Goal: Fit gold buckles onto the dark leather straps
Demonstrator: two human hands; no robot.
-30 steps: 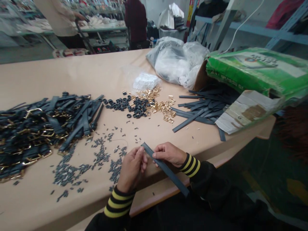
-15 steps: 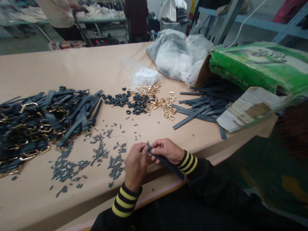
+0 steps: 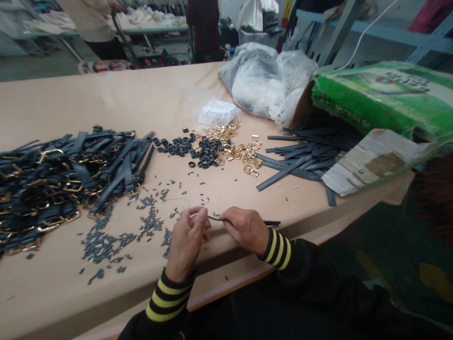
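Held strap [image 3: 272, 223] smooth, leather-like; buckles [image 3: 252, 170] glossy metal; bag [image 3: 253, 85] crinkled plastic.

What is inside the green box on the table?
Dark straps reach from inside the green box onto the table. Its top and pale flap hide the rest, so anything deeper cannot be seen.

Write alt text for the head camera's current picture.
The right hand holds a thin dark grey strap, one end at the left hand, over a tan table. Around lie heaped dark gold-buckled straps, loose gold metal buckles, small black loops and a green cardboard box.
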